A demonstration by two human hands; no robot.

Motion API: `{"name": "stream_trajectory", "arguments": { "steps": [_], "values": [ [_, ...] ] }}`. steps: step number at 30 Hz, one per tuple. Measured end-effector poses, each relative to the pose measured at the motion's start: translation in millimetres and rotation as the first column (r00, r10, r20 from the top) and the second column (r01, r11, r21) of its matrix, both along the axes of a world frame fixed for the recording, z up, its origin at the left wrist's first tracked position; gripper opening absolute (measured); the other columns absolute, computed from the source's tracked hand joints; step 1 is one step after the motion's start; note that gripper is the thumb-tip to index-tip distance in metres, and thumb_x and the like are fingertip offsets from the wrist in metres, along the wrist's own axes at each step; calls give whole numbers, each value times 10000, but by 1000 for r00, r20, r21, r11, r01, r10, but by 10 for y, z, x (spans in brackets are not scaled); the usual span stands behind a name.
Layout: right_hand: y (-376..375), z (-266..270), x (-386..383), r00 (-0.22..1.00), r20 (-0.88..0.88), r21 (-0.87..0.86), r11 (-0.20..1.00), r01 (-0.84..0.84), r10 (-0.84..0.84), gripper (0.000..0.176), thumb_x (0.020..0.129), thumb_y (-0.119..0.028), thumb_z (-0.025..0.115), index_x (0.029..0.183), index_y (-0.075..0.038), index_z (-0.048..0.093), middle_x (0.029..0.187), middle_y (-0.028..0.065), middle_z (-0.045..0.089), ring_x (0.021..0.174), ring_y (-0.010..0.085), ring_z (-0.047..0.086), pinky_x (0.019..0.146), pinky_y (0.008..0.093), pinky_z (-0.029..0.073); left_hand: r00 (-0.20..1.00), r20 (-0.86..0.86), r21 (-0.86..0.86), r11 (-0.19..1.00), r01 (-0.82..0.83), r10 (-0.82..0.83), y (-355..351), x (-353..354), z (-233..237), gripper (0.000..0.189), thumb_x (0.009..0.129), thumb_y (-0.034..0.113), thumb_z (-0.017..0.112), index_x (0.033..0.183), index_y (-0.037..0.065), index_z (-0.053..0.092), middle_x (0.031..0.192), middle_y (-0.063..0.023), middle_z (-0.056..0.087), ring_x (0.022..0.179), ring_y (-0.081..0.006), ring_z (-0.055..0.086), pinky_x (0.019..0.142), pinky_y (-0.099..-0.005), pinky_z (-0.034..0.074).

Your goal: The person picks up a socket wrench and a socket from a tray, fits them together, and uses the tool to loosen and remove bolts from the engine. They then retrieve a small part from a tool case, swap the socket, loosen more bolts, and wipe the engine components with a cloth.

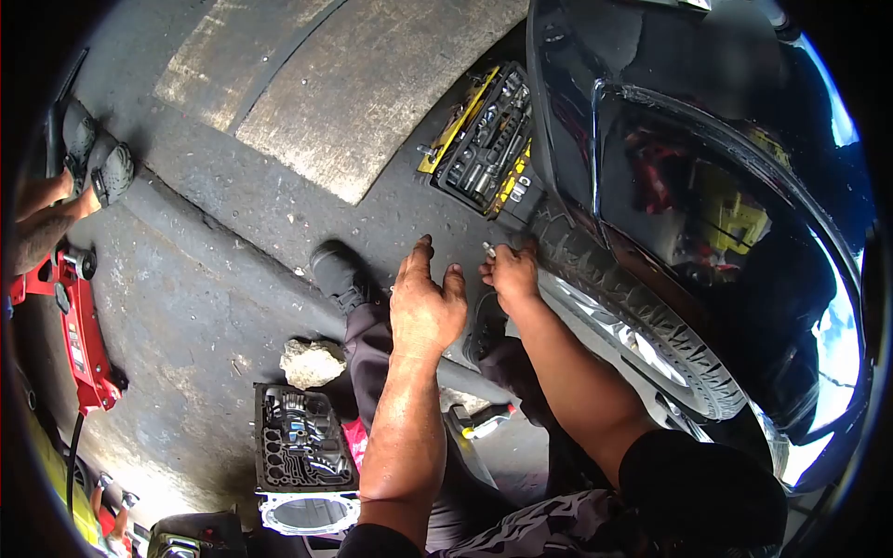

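Note:
My left hand (426, 305) is held out in front of me, its thumb apart from the fingers and nothing in it. Beside it on the right, my right hand (513, 277) is closed in a pinch on a small shiny metal piece (488, 249); its exact kind is too small to make out. Just beyond the hands lies an open black-and-yellow tool case (488, 139) filled with sockets and other metal tools. Several loose silver pieces (517, 189) rest by its near edge. A car tyre (642, 321) is close to my right hand.
A dark, glossy car body (688, 242) fills the right side. Worn boards (344, 102) lie ahead. A channelled metal engine part (302, 437) and a rock (312, 363) are at lower left. Farther left are a red floor jack (86, 335) and another person's shoes (112, 172).

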State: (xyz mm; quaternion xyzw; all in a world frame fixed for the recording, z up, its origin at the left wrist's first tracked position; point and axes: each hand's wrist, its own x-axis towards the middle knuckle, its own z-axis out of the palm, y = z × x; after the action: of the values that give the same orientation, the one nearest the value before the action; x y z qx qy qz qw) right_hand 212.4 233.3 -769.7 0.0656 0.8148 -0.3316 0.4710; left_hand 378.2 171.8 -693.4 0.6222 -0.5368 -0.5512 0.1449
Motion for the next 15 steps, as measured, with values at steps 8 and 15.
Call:
{"name": "stream_trajectory", "arguments": {
  "steps": [8, 15],
  "values": [
    [-392, -31, 107, 1000, 0, -40, 999, 10, -10, 867, 922, -141, 500, 1580, -153, -63, 892, 95, 611, 649, 167, 623, 549, 307, 510, 999, -31, 81, 997, -7, 10, -16, 36, 49, 549, 900, 188, 611, 1382, -43, 487, 1275, -263, 606, 1196, -417, 591, 1013, -453, 479],
    [-507, 68, 48, 977, 63, -101, 975, -196, 203, 602, 935, -126, 500, 1507, -97, 316, 898, 63, 636, 647, 158, 638, 547, 308, 496, 998, -52, 67, 998, -21, 24, -55, 28, 33, 544, 895, 178, 617, 1376, -43, 494, 1286, -266, 603, 1194, -410, 596, 1003, -450, 488]
  ]
}}
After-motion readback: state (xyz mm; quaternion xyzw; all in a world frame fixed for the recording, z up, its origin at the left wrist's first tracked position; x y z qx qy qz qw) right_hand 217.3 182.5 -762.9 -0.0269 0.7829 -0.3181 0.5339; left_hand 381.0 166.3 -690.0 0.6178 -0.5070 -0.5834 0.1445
